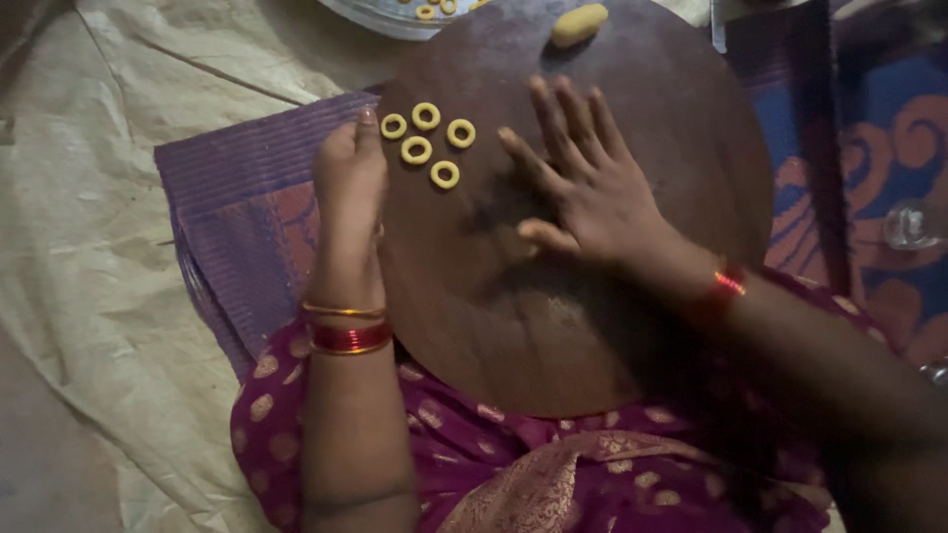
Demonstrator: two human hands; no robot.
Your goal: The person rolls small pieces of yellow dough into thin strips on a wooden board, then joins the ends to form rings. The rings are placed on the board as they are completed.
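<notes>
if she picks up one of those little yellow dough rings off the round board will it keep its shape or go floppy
The small yellow dough rings look thin and soft, so one would probably sag or stretch if lifted by one side. They seem light for their size. Lying flat on the dark round wooden board, they are unlikely to roll, though a push from the left hand might squash one.

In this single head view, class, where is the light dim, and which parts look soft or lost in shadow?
Head view: dim, warm light overall; the five small yellow dough rings stay crisp against the round dark wooden board; the right hand, flat on the board, looks slightly soft; the left hand at the board's edge is clearer; the lower right corner sinks into shadow.
</notes>
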